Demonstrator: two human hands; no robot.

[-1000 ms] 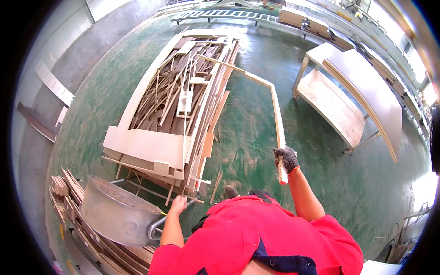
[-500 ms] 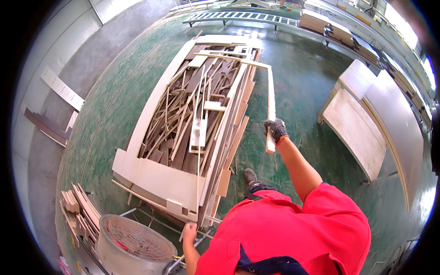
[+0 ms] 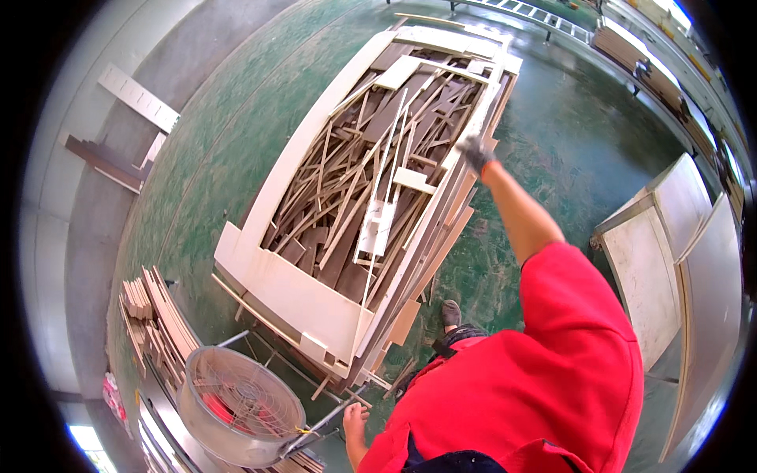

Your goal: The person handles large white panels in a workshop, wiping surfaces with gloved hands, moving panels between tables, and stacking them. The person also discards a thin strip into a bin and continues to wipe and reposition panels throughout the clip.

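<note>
My right hand [image 3: 475, 152], in a dark glove with an orange cuff, reaches to the right edge of a large stack of boards. It is closed around the near end of a pale L-shaped board offcut [image 3: 477, 118] lying along that edge; motion blur softens the fingers. Inside the stack's pale frame-shaped top panel [image 3: 296, 288] lies a heap of thin brown and pale wood strips [image 3: 347, 193]. Low in the view, my bare left hand [image 3: 356, 423] hangs beside the stack's near corner, fingers loosely curled, with nothing visible in them.
A round caged fan [image 3: 240, 406] stands at the lower left, beside bundled strips [image 3: 154, 315]. Large panels [image 3: 646, 256] rest on the right. Beyond the stack runs a roller conveyor [image 3: 528, 12]. Boards lean by the left wall [image 3: 138, 96]. Green floor [image 3: 213, 169] surrounds the stack.
My right hand has moved forward and left, bringing the L-shaped offcut from beside the stack onto its right edge. My left hand has shifted slightly down and right. The view has turned.
</note>
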